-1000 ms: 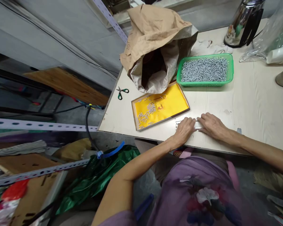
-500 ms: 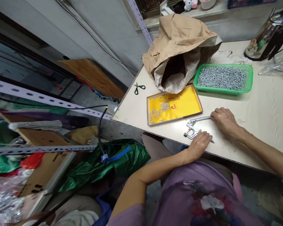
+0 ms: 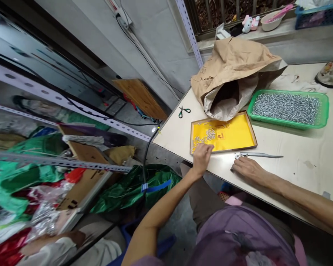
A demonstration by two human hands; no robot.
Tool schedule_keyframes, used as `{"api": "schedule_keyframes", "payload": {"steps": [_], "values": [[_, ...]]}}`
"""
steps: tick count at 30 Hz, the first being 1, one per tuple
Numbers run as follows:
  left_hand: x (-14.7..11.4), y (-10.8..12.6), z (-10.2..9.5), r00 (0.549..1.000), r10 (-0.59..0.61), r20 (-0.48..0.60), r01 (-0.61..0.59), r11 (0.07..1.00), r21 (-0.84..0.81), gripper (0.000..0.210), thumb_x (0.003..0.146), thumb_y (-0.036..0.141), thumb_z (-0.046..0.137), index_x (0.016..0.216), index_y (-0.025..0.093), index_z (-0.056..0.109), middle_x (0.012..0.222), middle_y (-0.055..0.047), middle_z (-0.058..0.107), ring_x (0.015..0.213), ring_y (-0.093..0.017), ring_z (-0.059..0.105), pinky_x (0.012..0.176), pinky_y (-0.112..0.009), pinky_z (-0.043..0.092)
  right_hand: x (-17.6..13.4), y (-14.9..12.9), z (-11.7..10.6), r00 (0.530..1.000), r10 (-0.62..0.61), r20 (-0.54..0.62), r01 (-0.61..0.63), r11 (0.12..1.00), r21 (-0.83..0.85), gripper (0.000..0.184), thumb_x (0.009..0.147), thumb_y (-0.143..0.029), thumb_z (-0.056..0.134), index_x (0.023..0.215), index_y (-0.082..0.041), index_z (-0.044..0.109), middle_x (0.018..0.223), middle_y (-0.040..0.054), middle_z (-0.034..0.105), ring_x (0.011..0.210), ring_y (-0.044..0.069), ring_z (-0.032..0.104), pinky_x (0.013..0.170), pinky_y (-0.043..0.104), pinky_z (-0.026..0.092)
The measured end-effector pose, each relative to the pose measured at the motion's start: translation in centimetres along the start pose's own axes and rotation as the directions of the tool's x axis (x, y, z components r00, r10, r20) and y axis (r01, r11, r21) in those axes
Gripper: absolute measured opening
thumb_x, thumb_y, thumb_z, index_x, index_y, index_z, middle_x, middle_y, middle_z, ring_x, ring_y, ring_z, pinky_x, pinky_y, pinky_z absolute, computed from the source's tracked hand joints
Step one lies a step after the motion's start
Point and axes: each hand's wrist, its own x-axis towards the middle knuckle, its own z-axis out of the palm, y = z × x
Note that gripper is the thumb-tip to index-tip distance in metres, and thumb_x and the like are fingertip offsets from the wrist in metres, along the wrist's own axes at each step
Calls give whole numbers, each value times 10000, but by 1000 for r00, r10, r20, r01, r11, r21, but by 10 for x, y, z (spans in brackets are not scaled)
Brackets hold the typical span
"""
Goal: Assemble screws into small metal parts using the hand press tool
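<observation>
My left hand [image 3: 202, 158] is curled closed over the near left edge of a shallow cardboard tray [image 3: 251, 136] with a yellow bottom. Whether its fingers hold anything is hidden. Small silver metal pins [image 3: 210, 134] lie in a cluster and scattered at the tray's left end, close to that hand. My right hand [image 3: 248, 168] rests on the table, its fingers closed over the jaw end of a silver plier-like hand tool [image 3: 262, 154]. One long handle points right; the hand covers most of the jaw.
Behind the tray lies an open brown paper sack [image 3: 235, 59]. A green basket [image 3: 326, 111] full of silver metal pins stands to its right. Scissors [image 3: 184, 111] lie near the table's left corner. Another person's arm [image 3: 55, 244] shows at lower left.
My left hand has left the tool and moved left to the tray's edge. My right hand has shifted from the handle end to the jaw end. The view has swung left.
</observation>
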Motion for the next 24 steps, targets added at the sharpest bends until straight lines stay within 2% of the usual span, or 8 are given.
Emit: {"api": "schedule_keyframes", "payload": {"steps": [3,6,8,12,16,20,22,24], "values": [[29,-30,6,971,-185,150,165,977,137,132,911,181,578,854,160,696,824,-70,659,827,-194,571,775,-324,486,-14,-10,-9,991,-54,-121,55,998,5,474,952,-66,168,990,-238,608,799,37,595,770,174,563,780,327,499],[44,-38,20,906,-261,333,177,949,262,97,886,159,607,853,159,699,852,-72,651,889,-209,553,818,-331,471,-23,-5,-37,921,-17,-388,11,1000,-18,361,981,-159,276,1071,-236,618,887,46,647,870,179,602,825,341,514],[49,-37,26,869,-263,418,141,943,300,118,903,181,587,862,155,695,908,-85,650,944,-218,542,848,-333,460,-21,11,-68,857,92,-507,-137,989,-51,273,979,-237,381,1086,-228,632,937,69,669,897,202,611,819,351,511],[55,-31,28,820,-253,514,81,939,334,186,927,176,519,848,139,683,978,-117,648,1003,-237,538,870,-331,446,-14,45,-137,747,391,-538,-540,829,-147,303,968,-248,389,1107,-217,657,1012,118,665,979,261,596,859,395,473],[64,-33,29,798,-278,534,102,937,334,218,914,167,484,847,129,689,975,-147,668,1003,-271,566,834,-343,450,-19,40,-160,718,536,-445,-675,691,-257,321,936,-171,430,1177,-176,642,1154,153,628,1015,262,594,814,362,479],[72,-20,23,783,-327,529,193,936,294,204,846,127,499,801,120,698,897,-128,692,933,-255,612,788,-312,459,-38,-2,-117,836,546,-58,-547,819,-173,209,965,-218,456,976,-206,664,959,61,644,817,168,631,657,257,453],[67,-5,16,767,-361,531,311,932,185,185,803,135,525,822,127,709,823,-87,694,834,-210,627,748,-277,467,-49,-26,-92,851,518,89,-504,852,-141,134,944,-278,529,927,-203,638,929,47,627,754,160,623,589,254,416],[56,13,12,696,-395,599,485,874,13,186,767,182,574,875,136,717,745,-44,682,713,-161,614,665,-236,470,-57,-44,-74,829,537,157,-515,842,-162,109,924,-287,571,941,-188,614,951,62,615,759,171,618,575,265,390]]}}
